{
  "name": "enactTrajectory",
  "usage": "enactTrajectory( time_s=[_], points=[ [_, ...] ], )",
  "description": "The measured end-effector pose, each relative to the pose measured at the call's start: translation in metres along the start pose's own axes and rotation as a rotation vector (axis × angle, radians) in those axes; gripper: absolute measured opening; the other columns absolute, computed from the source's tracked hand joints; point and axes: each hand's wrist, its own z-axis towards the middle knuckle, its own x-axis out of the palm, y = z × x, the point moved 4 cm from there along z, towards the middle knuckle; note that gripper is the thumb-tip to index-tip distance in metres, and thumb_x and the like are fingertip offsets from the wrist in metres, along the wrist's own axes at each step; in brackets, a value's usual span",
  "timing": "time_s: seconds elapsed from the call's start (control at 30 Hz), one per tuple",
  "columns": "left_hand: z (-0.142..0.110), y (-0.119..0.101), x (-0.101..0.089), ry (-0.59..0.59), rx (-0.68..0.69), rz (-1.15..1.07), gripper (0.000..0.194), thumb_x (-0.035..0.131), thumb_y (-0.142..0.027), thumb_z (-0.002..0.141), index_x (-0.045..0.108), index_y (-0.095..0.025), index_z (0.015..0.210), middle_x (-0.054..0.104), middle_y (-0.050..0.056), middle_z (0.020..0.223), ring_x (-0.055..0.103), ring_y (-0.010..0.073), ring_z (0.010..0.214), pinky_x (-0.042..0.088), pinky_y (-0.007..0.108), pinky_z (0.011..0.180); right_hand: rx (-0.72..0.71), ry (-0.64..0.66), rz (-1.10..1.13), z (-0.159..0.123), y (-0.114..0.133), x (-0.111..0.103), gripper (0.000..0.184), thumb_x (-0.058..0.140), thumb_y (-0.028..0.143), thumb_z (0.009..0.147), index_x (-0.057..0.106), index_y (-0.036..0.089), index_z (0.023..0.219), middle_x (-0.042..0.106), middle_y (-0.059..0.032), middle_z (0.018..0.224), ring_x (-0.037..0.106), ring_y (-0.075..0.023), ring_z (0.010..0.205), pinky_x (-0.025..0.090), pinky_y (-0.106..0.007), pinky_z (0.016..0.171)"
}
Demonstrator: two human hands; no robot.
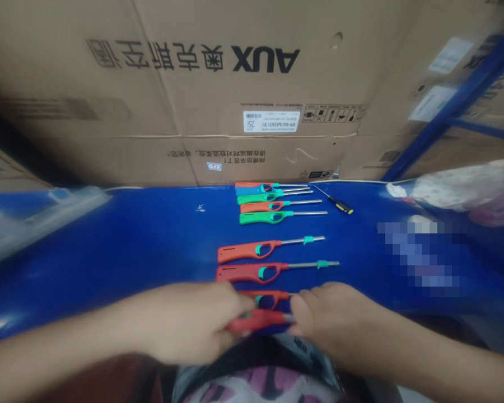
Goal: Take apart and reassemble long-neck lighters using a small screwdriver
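Observation:
At the table's near edge, my left hand (201, 322) is closed round the handle of a red gas lighter (262, 321). My right hand (330, 319) wraps the lighter's metal tube, hiding its tip. Just behind lies another red lighter (273, 296), partly covered by both hands. Farther back rest a red lighter (252, 272) and an orange-red lighter (247, 252), each with a turquoise piece near the tube's end. Beyond them a green lighter (256, 217), an orange lighter (256, 206) and several more lie in a row, turquoise pieces against their handles.
A black and yellow screwdriver (340, 205) lies right of the row on the blue table (151, 240). Large cardboard boxes (193, 112) stand behind it. A clear plastic bag (37, 224) is at left, patterned cloth (466, 187) at right, and a blue metal post (441, 112) at upper right.

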Motion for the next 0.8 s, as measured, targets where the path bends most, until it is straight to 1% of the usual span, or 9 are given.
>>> enactTrajectory(
  time_s=[0.07, 0.17, 0.23, 0.3, 0.33, 0.4, 0.53, 0.67, 0.8],
  points=[
    [-0.004, 0.008, -0.002, 0.066, -0.034, -0.045, 0.013, 0.055, -0.028, 0.089, 0.067, -0.026, 0.090, 0.073, 0.002, 0.084, 0.063, 0.0168, 0.063, 0.044, 0.024, 0.052, 0.032, 0.022, 0.012, -0.003, -0.009, 0.002, 0.024, 0.042, 0.031, 0.103, 0.052, 0.022, 0.082, 0.057, -0.0011, 0.065, 0.052, -0.0201, 0.052, 0.025, -0.035, 0.050],
    [0.003, 0.017, -0.008, 0.025, -0.070, -0.061, 0.017, 0.051, -0.031, 0.094, 0.067, -0.026, 0.096, 0.072, 0.001, 0.087, 0.063, 0.0155, 0.062, 0.041, 0.024, 0.052, 0.043, 0.003, 0.058, 0.002, -0.026, -0.001, 0.022, 0.047, 0.036, 0.101, 0.055, 0.020, 0.087, 0.062, -0.0037, 0.074, 0.056, -0.0212, 0.060, 0.032, -0.033, 0.054],
    [0.015, 0.024, -0.014, -0.031, -0.064, -0.013, 0.024, 0.052, -0.044, 0.096, 0.065, -0.023, 0.098, 0.068, 0.000, 0.075, 0.059, 0.0145, 0.055, 0.038, 0.025, 0.050, 0.079, -0.009, 0.147, 0.011, -0.043, -0.005, 0.030, 0.049, 0.046, 0.099, 0.059, 0.018, 0.095, 0.066, -0.0084, 0.086, 0.062, -0.0241, 0.073, 0.041, -0.034, 0.061],
    [0.032, 0.033, -0.023, -0.150, -0.041, 0.125, 0.038, 0.055, -0.058, 0.093, 0.062, -0.021, 0.093, 0.065, 0.001, 0.073, 0.059, 0.0160, 0.056, 0.038, 0.026, 0.052, 0.162, -0.024, 0.280, 0.023, -0.070, -0.005, 0.033, 0.044, 0.044, 0.102, 0.060, 0.017, 0.108, 0.069, -0.0122, 0.102, 0.065, -0.0254, 0.089, 0.048, -0.037, 0.074],
    [0.040, 0.038, -0.029, -0.236, -0.025, 0.206, 0.042, 0.055, -0.062, 0.091, 0.061, -0.020, 0.093, 0.067, 0.003, 0.080, 0.062, 0.0184, 0.065, 0.041, 0.026, 0.055, 0.259, -0.077, 0.326, 0.028, -0.088, -0.004, 0.033, 0.040, 0.040, 0.103, 0.059, 0.017, 0.116, 0.069, -0.0128, 0.111, 0.065, -0.0255, 0.098, 0.049, -0.038, 0.082],
    [0.057, 0.049, -0.036, -0.308, 0.004, 0.295, 0.045, 0.050, -0.064, 0.093, 0.059, -0.020, 0.100, 0.068, 0.007, 0.096, 0.066, 0.0220, 0.079, 0.045, 0.028, 0.062, 0.407, -0.117, 0.349, 0.039, -0.122, 0.004, 0.032, 0.040, 0.035, 0.104, 0.057, 0.016, 0.122, 0.066, -0.0149, 0.122, 0.062, -0.0275, 0.111, 0.048, -0.041, 0.092],
    [0.088, 0.073, -0.035, -0.313, 0.024, 0.299, 0.040, 0.046, -0.055, 0.099, 0.060, -0.018, 0.105, 0.067, 0.009, 0.106, 0.066, 0.0236, 0.089, 0.051, 0.031, 0.072, 0.445, 0.110, 0.287, 0.060, -0.165, 0.042, 0.023, 0.059, 0.023, 0.093, 0.059, 0.013, 0.114, 0.066, -0.0164, 0.117, 0.060, -0.0314, 0.111, 0.047, -0.041, 0.091],
    [0.100, 0.086, -0.028, -0.359, 0.072, 0.220, 0.031, 0.046, -0.040, 0.101, 0.064, -0.015, 0.104, 0.066, 0.011, 0.104, 0.064, 0.0222, 0.096, 0.052, 0.033, 0.085, 0.407, 0.155, 0.298, 0.068, -0.175, 0.061, 0.012, 0.058, 0.018, 0.093, 0.059, 0.015, 0.105, 0.066, -0.0130, 0.108, 0.062, -0.0259, 0.100, 0.047, -0.035, 0.083],
    [0.092, 0.077, -0.036, -0.547, 0.130, 0.358, 0.028, 0.053, -0.036, 0.098, 0.063, -0.017, 0.116, 0.063, 0.013, 0.115, 0.058, 0.0271, 0.109, 0.049, 0.041, 0.094, 0.370, 0.112, 0.295, 0.064, -0.162, 0.046, 0.011, 0.046, 0.022, 0.099, 0.055, 0.016, 0.103, 0.063, -0.0124, 0.104, 0.061, -0.0223, 0.088, 0.045, -0.032, 0.073]
  ],
)
